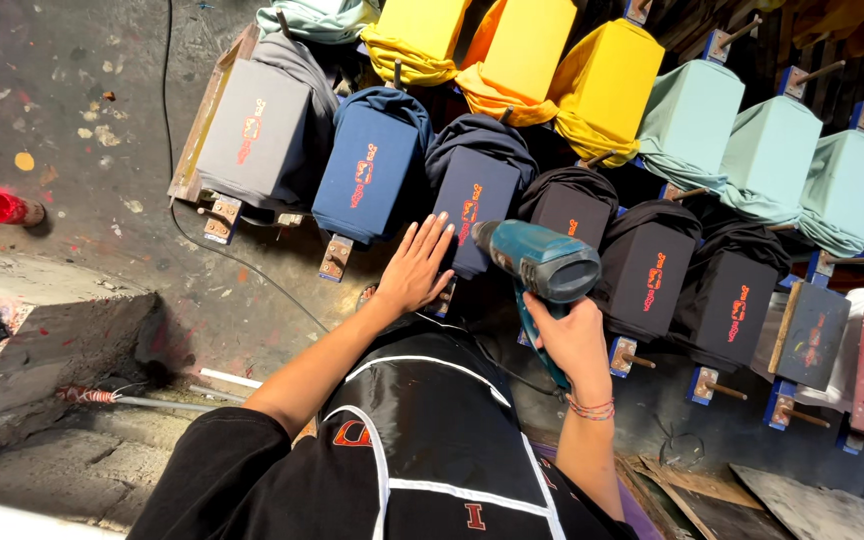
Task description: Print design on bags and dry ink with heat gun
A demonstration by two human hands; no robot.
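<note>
I look down at a dark navy shirt pulled flat over a board [474, 205], with a small red and orange print in its middle. I use this shirt as my landmark.

My left hand [417, 268] lies open and flat, fingers spread, on the lower left edge of that shirt. My right hand [574, 340] is just to the right of and below the shirt. It is closed tight around the handle of a teal and black heat gun with a silver nozzle [537, 262]. The nozzle points at the lower right part of the shirt, very close to the print. I cannot tell if it touches the cloth.

Left of my landmark is a blue shirt on a board [367, 175] with the same kind of print. Further left is a grey shirt on a board [257, 135] in a wooden frame. Right of my landmark sit black shirts on boards [652, 270], in a row going off to the right. Above my landmark are yellow shirts on boards [532, 50], and up to the right are pale green shirts on boards [772, 145].

Far to the left of my landmark, a red bottle [7, 208] lies on the dirty grey floor [102, 120]. A thin black cable [167, 100] runs across that floor.
</note>
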